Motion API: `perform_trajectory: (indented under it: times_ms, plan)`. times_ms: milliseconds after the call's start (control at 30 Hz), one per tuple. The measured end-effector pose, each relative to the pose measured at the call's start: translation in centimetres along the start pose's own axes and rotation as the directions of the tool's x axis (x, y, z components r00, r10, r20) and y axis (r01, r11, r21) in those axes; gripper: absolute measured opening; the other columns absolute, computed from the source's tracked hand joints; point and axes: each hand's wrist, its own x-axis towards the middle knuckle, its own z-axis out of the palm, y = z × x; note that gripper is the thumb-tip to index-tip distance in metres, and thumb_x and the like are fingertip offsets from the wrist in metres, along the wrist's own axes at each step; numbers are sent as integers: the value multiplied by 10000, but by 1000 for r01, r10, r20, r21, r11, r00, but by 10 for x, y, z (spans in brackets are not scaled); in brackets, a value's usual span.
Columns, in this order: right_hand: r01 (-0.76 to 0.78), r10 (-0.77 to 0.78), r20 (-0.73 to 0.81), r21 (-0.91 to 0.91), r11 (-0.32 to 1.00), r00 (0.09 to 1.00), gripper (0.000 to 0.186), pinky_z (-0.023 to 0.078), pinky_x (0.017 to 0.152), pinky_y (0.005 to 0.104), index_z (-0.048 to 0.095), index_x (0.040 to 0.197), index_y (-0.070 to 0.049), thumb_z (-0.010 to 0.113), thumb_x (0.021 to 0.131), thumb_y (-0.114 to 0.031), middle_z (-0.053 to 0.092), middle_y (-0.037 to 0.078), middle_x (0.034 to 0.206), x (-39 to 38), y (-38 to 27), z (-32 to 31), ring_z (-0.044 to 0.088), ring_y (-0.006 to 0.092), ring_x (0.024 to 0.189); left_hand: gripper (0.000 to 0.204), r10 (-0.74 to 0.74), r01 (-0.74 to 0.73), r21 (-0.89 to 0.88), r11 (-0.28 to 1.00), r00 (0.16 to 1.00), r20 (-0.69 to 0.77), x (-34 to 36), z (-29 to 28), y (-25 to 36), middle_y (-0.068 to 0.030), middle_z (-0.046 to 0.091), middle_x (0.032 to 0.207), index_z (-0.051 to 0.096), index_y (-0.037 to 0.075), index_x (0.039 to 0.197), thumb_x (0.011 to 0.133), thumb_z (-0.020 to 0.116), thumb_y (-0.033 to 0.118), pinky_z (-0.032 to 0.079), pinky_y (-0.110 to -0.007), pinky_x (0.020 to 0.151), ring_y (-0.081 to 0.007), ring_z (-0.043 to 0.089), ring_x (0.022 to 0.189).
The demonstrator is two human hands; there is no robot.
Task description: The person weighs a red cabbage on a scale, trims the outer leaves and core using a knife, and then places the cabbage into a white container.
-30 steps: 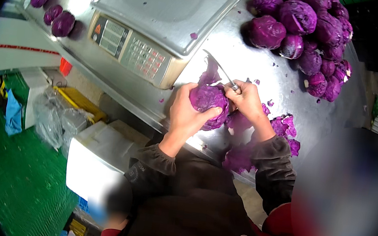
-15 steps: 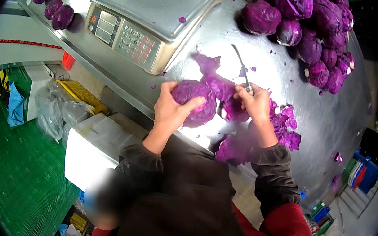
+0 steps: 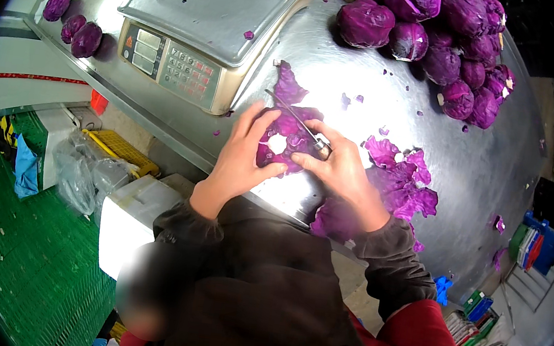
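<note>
A red cabbage (image 3: 284, 129) sits between my hands over the metal table, its pale cut stem end turned up. My left hand (image 3: 236, 157) is closed around its left side, fingers on the far edge and thumb on the near side. In my right hand (image 3: 344, 171) is a small knife (image 3: 320, 149), its thin blade slanting up and left across the cabbage; the thumb of that hand presses the cabbage's near right side. A loose purple leaf (image 3: 290, 85) lies just beyond. Beside my right wrist are several peeled-off leaves (image 3: 401, 186).
A digital scale (image 3: 217, 15) stands at the far left of the metal table (image 3: 484, 193). Several whole cabbages (image 3: 439, 58) are heaped at the far right, and three small ones (image 3: 86, 39) lie near the left edge. A white box (image 3: 122, 230) stands below the table.
The cabbage has been turned so its stem end faces up. My right hand has moved left onto it, bringing the knife blade over it. The leaf that hung by the right hand has left it.
</note>
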Motion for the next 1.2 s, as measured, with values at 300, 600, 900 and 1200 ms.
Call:
perform_trajectory:
  times_ms: [300, 600, 900, 1200]
  plan:
    - [-72, 89, 123, -137, 988, 988, 664, 530, 656, 379, 636, 1254, 13, 829, 762, -387, 669, 160, 723, 30, -21, -14, 677, 257, 644, 859, 5, -4, 23, 1000, 999, -48, 4, 14, 1, -202, 377, 1471, 467, 80, 1374, 636, 893, 187, 414, -463, 1102, -412, 421, 1357]
    - [259, -317, -10, -552, 792, 948, 214, 542, 596, 477, 633, 932, -61, 685, 805, -226, 669, 155, 749, 33, -25, -5, 660, 379, 621, 828, -14, 15, 12, 1000, 996, -84, -4, 21, 4, -184, 413, 1469, 503, 78, 1322, 608, 918, 136, 400, -434, 1115, -368, 441, 1362]
    - [-219, 194, -100, -434, 874, 976, 335, 552, 737, 406, 735, 1075, -47, 779, 813, -252, 717, 181, 777, 41, 52, -24, 718, 309, 746, 820, 151, -162, -147, 976, 985, -82, -23, 15, -17, -145, 417, 1474, 530, 102, 1276, 554, 917, 105, 409, -425, 1113, -359, 447, 1367]
    - [-378, 357, -131, -425, 823, 925, 284, 537, 756, 446, 734, 991, -51, 773, 801, -260, 724, 172, 852, -10, 64, -65, 705, 353, 830, 818, -163, 144, -816, 560, 985, 62, -31, 54, -25, -96, 452, 1407, 431, 93, 1386, 692, 851, -16, 454, -373, 1059, -225, 487, 1278]
